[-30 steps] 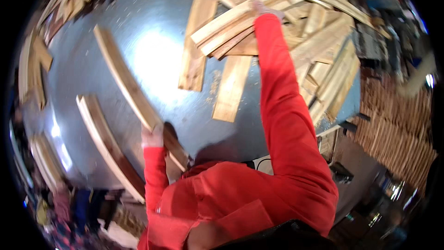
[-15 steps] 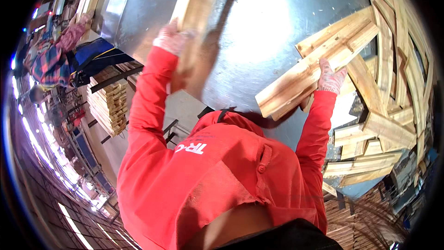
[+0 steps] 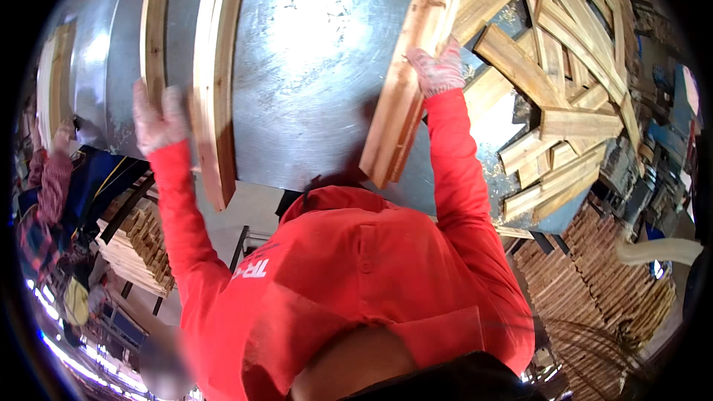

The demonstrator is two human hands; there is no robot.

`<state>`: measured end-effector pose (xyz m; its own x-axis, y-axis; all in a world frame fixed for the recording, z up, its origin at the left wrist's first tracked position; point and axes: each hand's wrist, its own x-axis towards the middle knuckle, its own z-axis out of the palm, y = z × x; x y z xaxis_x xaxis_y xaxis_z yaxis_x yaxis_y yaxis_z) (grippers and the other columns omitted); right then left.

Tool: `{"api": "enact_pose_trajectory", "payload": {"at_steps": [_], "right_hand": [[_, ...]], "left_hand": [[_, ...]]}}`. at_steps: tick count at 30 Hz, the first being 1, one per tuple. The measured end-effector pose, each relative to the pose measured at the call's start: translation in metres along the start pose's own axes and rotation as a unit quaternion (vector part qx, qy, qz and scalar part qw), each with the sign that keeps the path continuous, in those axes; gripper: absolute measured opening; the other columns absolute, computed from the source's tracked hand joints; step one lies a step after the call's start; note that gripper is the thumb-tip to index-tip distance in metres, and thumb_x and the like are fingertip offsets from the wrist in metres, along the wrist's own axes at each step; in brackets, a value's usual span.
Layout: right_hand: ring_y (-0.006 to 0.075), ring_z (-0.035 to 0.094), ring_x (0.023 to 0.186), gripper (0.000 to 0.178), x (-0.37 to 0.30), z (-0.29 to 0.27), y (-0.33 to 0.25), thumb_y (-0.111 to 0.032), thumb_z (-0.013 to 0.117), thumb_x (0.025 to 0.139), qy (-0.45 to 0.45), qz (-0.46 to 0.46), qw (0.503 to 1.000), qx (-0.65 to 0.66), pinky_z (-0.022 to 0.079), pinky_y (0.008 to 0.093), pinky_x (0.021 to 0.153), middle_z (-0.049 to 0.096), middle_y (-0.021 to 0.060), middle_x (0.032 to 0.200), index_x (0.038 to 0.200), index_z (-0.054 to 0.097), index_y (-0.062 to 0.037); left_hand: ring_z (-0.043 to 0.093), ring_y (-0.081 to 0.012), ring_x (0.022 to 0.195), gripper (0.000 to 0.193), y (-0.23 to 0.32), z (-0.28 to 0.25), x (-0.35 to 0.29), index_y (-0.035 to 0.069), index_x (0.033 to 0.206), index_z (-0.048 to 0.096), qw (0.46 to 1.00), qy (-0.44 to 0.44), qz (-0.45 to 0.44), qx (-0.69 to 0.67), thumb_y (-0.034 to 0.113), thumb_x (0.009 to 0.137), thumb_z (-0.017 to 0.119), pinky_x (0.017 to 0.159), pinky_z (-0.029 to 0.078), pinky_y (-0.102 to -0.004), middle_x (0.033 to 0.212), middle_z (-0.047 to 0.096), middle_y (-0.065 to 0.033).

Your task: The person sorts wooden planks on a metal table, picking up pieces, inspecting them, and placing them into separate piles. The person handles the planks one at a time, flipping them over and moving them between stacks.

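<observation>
My left hand (image 3: 160, 120), in a whitish-pink work glove, straddles the near end of a long, narrow wooden board (image 3: 154, 22), fingers on one side and thumb on the other. Just right of it lies another light wooden piece (image 3: 215, 82), its near end jutting past the table's front edge; no hand touches it. My right hand (image 3: 438, 72), gloved alike, grips the right side of a wooden board (image 3: 412, 67) with a lengthwise step in its face. That board slants over the metal table (image 3: 304, 104), its near end toward my chest.
A jumbled pile of wooden boards (image 3: 579, 122) covers the table's right end. At far left a co-worker's hand (image 3: 63, 134) holds light boards (image 3: 56, 78). Stacked timber (image 3: 137, 249) stands below the table at left, and more stacks (image 3: 594, 275) at lower right.
My left hand has carried wood leftward, and two separate pieces now lie there. The board in my right hand has turned steeper and come away from the pile. The whole view has shifted.
</observation>
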<state>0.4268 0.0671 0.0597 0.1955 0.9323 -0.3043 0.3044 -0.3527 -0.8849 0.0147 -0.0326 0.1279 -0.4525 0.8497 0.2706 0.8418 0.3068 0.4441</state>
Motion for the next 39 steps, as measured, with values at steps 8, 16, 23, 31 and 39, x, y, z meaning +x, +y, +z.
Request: {"api": "enact_pose_trajectory", "payload": {"at_steps": [8, 16, 23, 31, 39], "right_hand": [[0.0220, 0.057, 0.105, 0.100, 0.009, 0.060, -0.014, -0.031, 0.084, 0.068, -0.048, -0.054, 0.997, 0.007, 0.049, 0.0324, 0.086, 0.059, 0.0145, 0.117, 0.144, 0.027, 0.0011], [0.0272, 0.059, 0.104, 0.046, 0.040, 0.035, 0.032, -0.019, 0.056, 0.090, -0.149, 0.092, 0.975, 0.134, 0.042, 0.0376, 0.098, 0.062, 0.0112, 0.115, 0.132, 0.045, -0.0037], [0.0333, 0.027, 0.139, 0.087, 0.009, 0.033, -0.039, -0.049, 0.063, 0.079, -0.313, -0.163, 0.877, -0.327, 0.022, 0.0444, 0.114, 0.039, 0.0206, 0.144, 0.148, 0.023, -0.0121], [0.0361, 0.039, 0.131, 0.109, 0.201, -0.087, -0.087, -0.038, 0.082, 0.063, -0.251, -0.219, 0.608, -0.721, 0.021, 0.0524, 0.112, 0.042, 0.0187, 0.140, 0.148, 0.020, -0.0148], [0.0320, 0.067, 0.071, 0.015, 0.062, -0.007, -0.033, -0.015, 0.060, 0.073, -0.416, -0.428, 0.470, -0.650, 0.053, 0.0496, 0.055, 0.068, 0.0092, 0.072, 0.080, 0.074, -0.0113]], "left_hand": [[0.045, -0.0266, 0.124, 0.100, 0.162, 0.119, -0.127, 0.005, 0.148, 0.017, 0.775, -0.520, -0.094, -0.347, 0.023, 0.070, 0.078, 0.101, 0.040, -0.0365, 0.132, 0.047, -0.0148], [0.061, -0.0159, 0.098, 0.045, 0.074, 0.156, -0.109, 0.000, 0.124, 0.055, 0.591, -0.486, -0.314, -0.561, 0.009, 0.082, 0.066, 0.091, 0.048, -0.0309, 0.111, 0.064, -0.0088], [0.062, -0.0221, 0.091, 0.065, 0.152, 0.125, -0.121, 0.002, 0.130, 0.045, 0.826, -0.409, -0.154, -0.355, 0.024, 0.075, 0.072, 0.083, 0.050, -0.0343, 0.102, 0.064, -0.0127], [0.061, -0.0162, 0.069, 0.043, 0.179, 0.098, -0.100, 0.001, 0.115, 0.056, 0.788, -0.420, -0.312, -0.323, 0.010, 0.074, 0.067, 0.063, 0.051, -0.0310, 0.082, 0.065, -0.0089], [0.066, -0.0266, 0.084, 0.045, 0.152, 0.073, -0.107, 0.001, 0.122, 0.054, 0.893, -0.394, -0.135, -0.171, 0.021, 0.083, 0.065, 0.073, 0.052, -0.0381, 0.094, 0.068, -0.0173]]}}
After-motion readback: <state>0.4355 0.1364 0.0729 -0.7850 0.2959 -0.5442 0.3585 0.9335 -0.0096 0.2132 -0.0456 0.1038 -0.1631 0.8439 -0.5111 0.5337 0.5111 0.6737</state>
